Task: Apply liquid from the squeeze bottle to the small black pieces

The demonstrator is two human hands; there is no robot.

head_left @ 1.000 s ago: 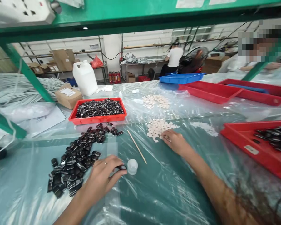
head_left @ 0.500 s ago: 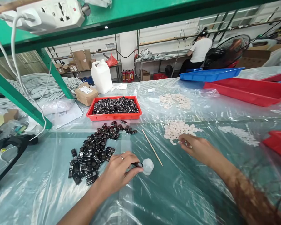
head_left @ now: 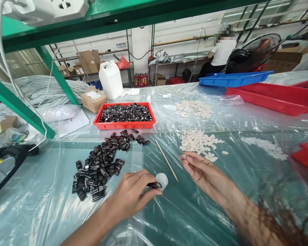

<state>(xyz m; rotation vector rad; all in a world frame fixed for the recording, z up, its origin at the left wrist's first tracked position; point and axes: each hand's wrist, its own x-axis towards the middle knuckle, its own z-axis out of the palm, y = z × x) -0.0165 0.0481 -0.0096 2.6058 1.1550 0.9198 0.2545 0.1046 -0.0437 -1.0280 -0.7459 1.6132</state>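
Note:
My left hand [head_left: 140,188] pinches a small black part [head_left: 155,185] at the near edge of a round translucent cup [head_left: 162,180]. Between the fingertips of my right hand [head_left: 199,167] is a small white piece [head_left: 184,156], just in front of a pile of flat white pieces [head_left: 198,140]. A thin wooden stick [head_left: 166,160] lies on the table between my hands. Loose black parts [head_left: 100,164] are heaped to the left of my left hand.
A red tray [head_left: 124,125] full of black parts stands behind the heap. More white pieces [head_left: 193,108] lie farther back. Blue [head_left: 236,80] and red trays [head_left: 274,97] are at the back right. A green frame [head_left: 17,106] rises at the left; a person sits in the background.
My right hand has drawn back from the pile toward the left, with a white piece now visible in its fingertips. My left hand has shifted slightly right and down with the black part.

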